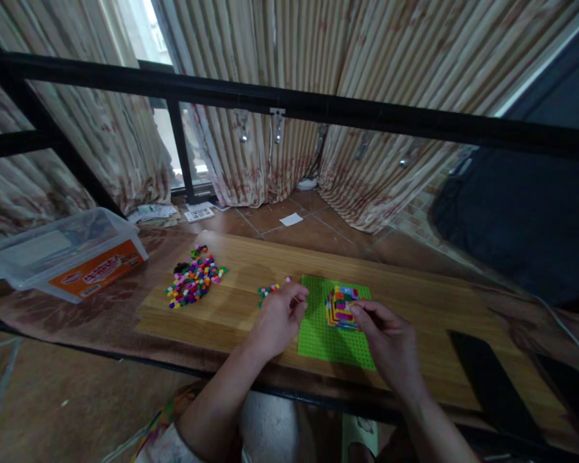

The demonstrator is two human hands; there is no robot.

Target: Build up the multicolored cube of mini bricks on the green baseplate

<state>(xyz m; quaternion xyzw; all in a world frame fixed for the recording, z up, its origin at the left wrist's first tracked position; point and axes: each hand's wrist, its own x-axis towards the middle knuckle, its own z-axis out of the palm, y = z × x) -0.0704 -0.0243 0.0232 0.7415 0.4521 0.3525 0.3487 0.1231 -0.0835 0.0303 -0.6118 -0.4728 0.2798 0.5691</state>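
Observation:
A bright green studded baseplate (318,344) lies on the wooden board, bearing a small layered structure of colourful toy building bricks (340,308). My right hand (393,337) comes in from the right, its thumb and forefinger pinched together at the structure's right side. Whatever sits between those fingertips is too small to make out. Over the baseplate's left edge, my left hand (277,321) is closed in a pinch, and its fingertips hide what they may hold. Just behind it lies a small group of loose bricks (269,291), partly covered by the hand.
A larger pile of mixed bricks (195,280) spreads over the left of the wooden board (241,257). Beyond it stands a clear plastic box (120,231) with an orange label. A black flat object (487,379) lies at the right. A dark metal rail (318,106) crosses behind.

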